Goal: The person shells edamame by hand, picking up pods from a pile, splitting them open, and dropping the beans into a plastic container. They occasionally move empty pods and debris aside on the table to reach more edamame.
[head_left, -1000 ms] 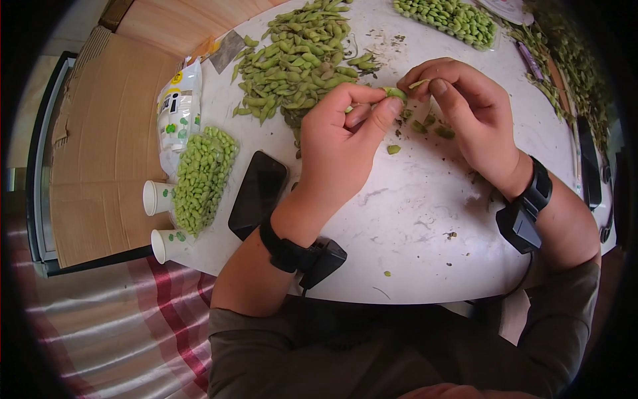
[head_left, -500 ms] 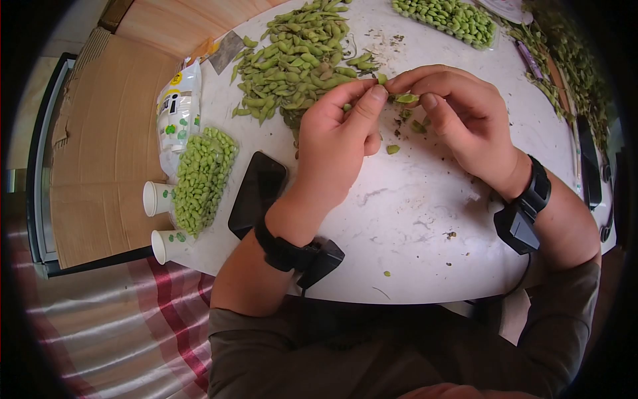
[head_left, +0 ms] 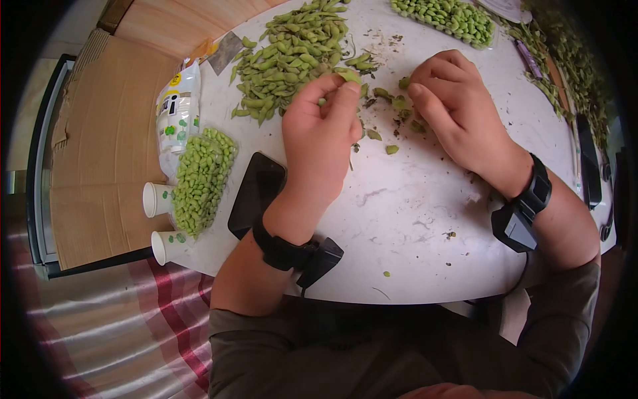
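Between the thumb and forefinger of my left hand [head_left: 322, 123] is a green soybean pod [head_left: 349, 76]. A small shelled bean [head_left: 322, 102] shows among that hand's curled fingers. My right hand [head_left: 458, 110] is closed, its thumb against the bent fingers, and I cannot make out whether anything is in it. A green piece of pod [head_left: 404, 82] is at its fingertips, held or lying there. Empty pod shells [head_left: 399, 103] lie on the table between my hands. Beyond my left hand spreads a heap of unopened soybean pods [head_left: 292, 60].
A clear box of shelled beans [head_left: 203, 179] stands at left, another tray of beans [head_left: 452, 20] at the back. Nearby are a phone [head_left: 258, 193], paper cups [head_left: 159, 199], and a white packet [head_left: 178, 110]. Leafy stalks [head_left: 571, 66] and a purple pen-like object [head_left: 530, 58] lie at right.
My hands have moved apart, the left a little left and the right slightly up. More shells lie between them. A green pod now shows in my left fingertips.
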Available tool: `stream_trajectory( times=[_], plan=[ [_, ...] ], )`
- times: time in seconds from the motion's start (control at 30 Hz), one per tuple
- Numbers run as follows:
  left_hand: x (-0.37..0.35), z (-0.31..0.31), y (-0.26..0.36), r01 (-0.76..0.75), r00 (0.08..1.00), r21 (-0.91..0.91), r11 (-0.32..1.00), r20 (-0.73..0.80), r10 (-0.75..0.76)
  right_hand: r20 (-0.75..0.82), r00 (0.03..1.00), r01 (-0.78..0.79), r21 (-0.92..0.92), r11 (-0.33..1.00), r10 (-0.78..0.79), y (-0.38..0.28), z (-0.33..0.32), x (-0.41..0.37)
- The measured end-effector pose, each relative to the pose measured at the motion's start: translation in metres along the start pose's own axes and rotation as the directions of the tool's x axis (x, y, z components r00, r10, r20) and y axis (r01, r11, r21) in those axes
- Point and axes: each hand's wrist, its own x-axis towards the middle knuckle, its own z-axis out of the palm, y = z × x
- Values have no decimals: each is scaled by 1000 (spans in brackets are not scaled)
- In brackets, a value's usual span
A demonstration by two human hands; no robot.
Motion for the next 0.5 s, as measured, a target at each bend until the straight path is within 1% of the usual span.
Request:
stream_trajectory(
  times=[0.03, 0.07, 0.1, 0.13, 0.17, 0.2, 0.23, 0.27, 0.3, 0.33, 0.37, 0.43, 0.5],
  plan=[
    [-2, 3, -1, -31, 999, 102, 994, -40, 35, 0, 1000, 0, -1, 1000, 0, -1, 1, 0],
    [-4, 5, -2, -31, 999, 102, 994, -39, 35, -55, 998, -25, -65, 998, 21, -2, 3, 1],
    [-5, 5, -4, -80, 996, 170, 982, -12, 83, -111, 993, -53, -126, 991, 39, -4, 5, 1],
    [-6, 5, -5, -130, 991, 237, 963, 18, 129, -111, 993, -53, -126, 991, 39, -5, 5, 2],
    [-7, 5, -6, -129, 992, 237, 963, 18, 128, -111, 993, -23, 37, 999, 27, -6, 4, 2],
    [-8, 5, -7, -211, 978, 367, 906, 69, 199, -113, 994, 8, 199, 980, 15, -7, 4, 2],
    [-9, 4, -9, -290, 957, 484, 826, 129, 261, -113, 994, 7, 199, 980, 16, -11, 4, 1],
    [-9, 3, -9, -290, 957, 484, 826, 130, 259, 9, 985, -162, 371, 914, 171, -16, 4, -2],
    [-10, 2, -10, -337, 940, 579, 743, 157, 304, 156, 942, -334, 509, 793, 297, -19, 4, -4],
    [-10, 1, -10, -378, 920, 664, 646, 190, 343, 156, 942, -336, 509, 793, 299, -18, 5, -4],
    [-8, 0, -8, -377, 920, 664, 646, 190, 342, 148, 941, -334, 529, 780, 303, -15, 8, -5],
    [-6, -1, -5, -572, 789, 718, 397, 348, 506, 141, 941, -333, 550, 766, 308, -14, 10, -6],
    [-6, -2, -7, -578, 785, 721, 383, 363, 502, 134, 930, -354, 576, 737, 342, -14, 11, -7]
  ],
)
